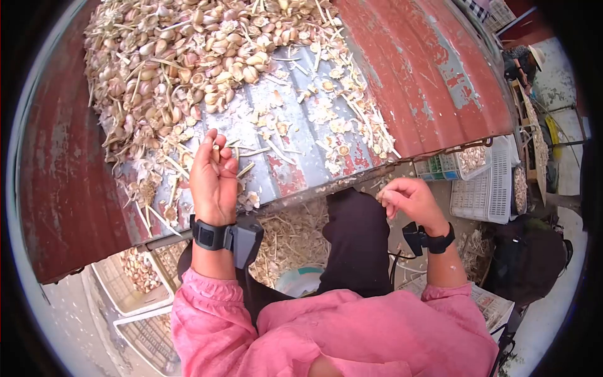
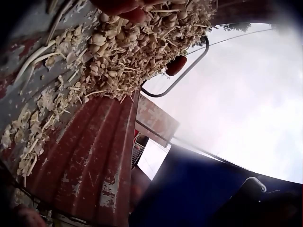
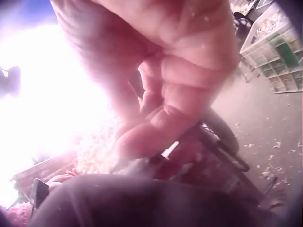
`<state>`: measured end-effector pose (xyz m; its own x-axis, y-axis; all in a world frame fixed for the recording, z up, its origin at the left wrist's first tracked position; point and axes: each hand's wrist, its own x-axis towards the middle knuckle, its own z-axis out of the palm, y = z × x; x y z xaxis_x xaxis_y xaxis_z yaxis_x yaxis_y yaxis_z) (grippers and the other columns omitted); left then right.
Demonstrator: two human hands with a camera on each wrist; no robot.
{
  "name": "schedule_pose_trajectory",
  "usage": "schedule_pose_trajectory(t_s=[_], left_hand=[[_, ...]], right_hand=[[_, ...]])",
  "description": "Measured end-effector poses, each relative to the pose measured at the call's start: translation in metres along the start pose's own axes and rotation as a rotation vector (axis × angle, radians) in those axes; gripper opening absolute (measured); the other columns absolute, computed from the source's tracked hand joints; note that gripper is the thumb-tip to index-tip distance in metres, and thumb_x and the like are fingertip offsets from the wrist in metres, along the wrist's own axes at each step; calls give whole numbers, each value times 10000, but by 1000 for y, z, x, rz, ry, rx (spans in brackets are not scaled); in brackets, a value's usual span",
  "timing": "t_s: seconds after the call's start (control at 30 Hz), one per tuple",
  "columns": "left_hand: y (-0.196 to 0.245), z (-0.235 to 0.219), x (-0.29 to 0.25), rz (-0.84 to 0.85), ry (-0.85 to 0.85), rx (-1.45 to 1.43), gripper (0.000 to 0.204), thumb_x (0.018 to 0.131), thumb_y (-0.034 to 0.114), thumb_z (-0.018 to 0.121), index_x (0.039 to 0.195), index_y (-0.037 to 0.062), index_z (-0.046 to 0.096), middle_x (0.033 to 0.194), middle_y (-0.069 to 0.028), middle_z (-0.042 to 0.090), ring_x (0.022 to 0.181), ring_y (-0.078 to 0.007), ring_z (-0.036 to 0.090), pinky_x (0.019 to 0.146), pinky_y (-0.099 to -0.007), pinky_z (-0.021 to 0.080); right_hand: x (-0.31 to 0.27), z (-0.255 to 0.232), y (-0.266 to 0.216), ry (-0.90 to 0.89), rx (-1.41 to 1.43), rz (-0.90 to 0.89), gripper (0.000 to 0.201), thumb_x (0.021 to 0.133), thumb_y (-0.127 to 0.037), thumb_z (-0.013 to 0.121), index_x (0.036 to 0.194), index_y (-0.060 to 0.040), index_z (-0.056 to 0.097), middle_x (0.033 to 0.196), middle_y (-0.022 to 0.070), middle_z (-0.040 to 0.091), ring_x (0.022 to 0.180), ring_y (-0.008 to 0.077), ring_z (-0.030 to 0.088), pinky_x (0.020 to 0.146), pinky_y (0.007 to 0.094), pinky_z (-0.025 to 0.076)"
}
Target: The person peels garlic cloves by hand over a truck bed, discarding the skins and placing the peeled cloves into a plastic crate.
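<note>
A corrugated metal counter [image 1: 433,81], its red paint flaking, carries a heap of garlic cloves [image 1: 188,60]. I see the left hand [image 1: 215,179] with fingers curled round what looks like a single clove [image 1: 215,153]; the right hand [image 1: 414,200] has its fingers bunched past the near edge, on what I can't tell. A slack grip could lose that clove among dry skins [image 1: 274,117], or a careless sweep could knock others into the litter [image 1: 289,235] below.

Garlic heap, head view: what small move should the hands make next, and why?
Probably bring the right hand toward the left hand: the right is out past the edge of the metal table, while the left, fingers curled, is beside the garlic heap.
</note>
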<state>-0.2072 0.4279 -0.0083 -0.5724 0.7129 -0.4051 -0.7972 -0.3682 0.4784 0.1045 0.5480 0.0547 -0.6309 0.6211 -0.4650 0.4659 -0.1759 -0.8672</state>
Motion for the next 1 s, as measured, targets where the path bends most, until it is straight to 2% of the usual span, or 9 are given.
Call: schedule_pose_trajectory(t_s=[0.07,0.2,0.27,0.33,0.4,0.53,0.73,0.87,1.0], left_hand=[[0,2,-1,21,71,37,269,872,128,467,1119,29,427,819,-26,523,635,-83,472,509,-198,395],[1,-2,-1,25,82,-25,273,860,115,472,1114,24,432,786,-24,510,629,-92,475,522,-208,403],[5,3,-3,31,125,-58,271,861,130,474,1105,20,439,771,-22,506,613,-94,472,512,-207,401],[9,4,-2,2,113,-70,259,863,143,472,1090,19,453,764,-20,503,596,-95,468,499,-206,397],[12,8,-3,13,130,-72,239,866,147,467,1066,17,471,772,-19,507,584,-96,466,488,-206,396],[12,4,-6,17,131,-88,220,875,149,453,1046,17,491,771,-20,512,596,-97,476,496,-207,406],[6,8,-11,-41,99,-79,221,875,158,456,1037,14,498,772,-13,514,601,-90,484,500,-207,413],[-1,9,-11,-39,121,-25,229,873,156,457,1049,12,490,769,-14,511,601,-90,475,509,-212,408],[-6,11,-8,-54,116,-20,227,873,155,460,1047,13,488,768,-16,513,594,-91,470,508,-211,401]], right_hand=[[19,34,-59,-138,-148,-218,105,802,-60,558,839,25,606,659,29,571,562,73,549,508,191,442],[114,87,-124,-173,-303,-414,143,788,-95,555,849,21,613,664,30,584,567,68,544,516,207,441],[179,114,-132,-115,-480,-468,165,758,-133,566,858,-16,626,651,59,603,577,144,573,548,259,460],[233,139,-128,38,-770,-637,258,754,-183,593,990,-77,604,744,84,581,671,182,572,608,287,463],[249,159,-119,94,-1001,-788,318,731,-202,601,1044,-143,582,828,129,530,762,272,550,693,349,443],[226,148,-105,-71,-1124,-691,327,706,-86,591,1031,-126,574,867,124,495,816,303,530,716,362,429],[189,109,-76,-24,-838,-584,380,674,-58,578,1053,-92,567,851,126,530,813,293,547,713,361,442],[174,107,-76,49,-816,-460,381,681,-130,612,1055,-77,565,873,129,544,792,283,554,693,345,437],[181,109,-75,104,-874,-597,310,690,-250,621,947,-77,626,833,126,578,796,259,564,677,330,435]])
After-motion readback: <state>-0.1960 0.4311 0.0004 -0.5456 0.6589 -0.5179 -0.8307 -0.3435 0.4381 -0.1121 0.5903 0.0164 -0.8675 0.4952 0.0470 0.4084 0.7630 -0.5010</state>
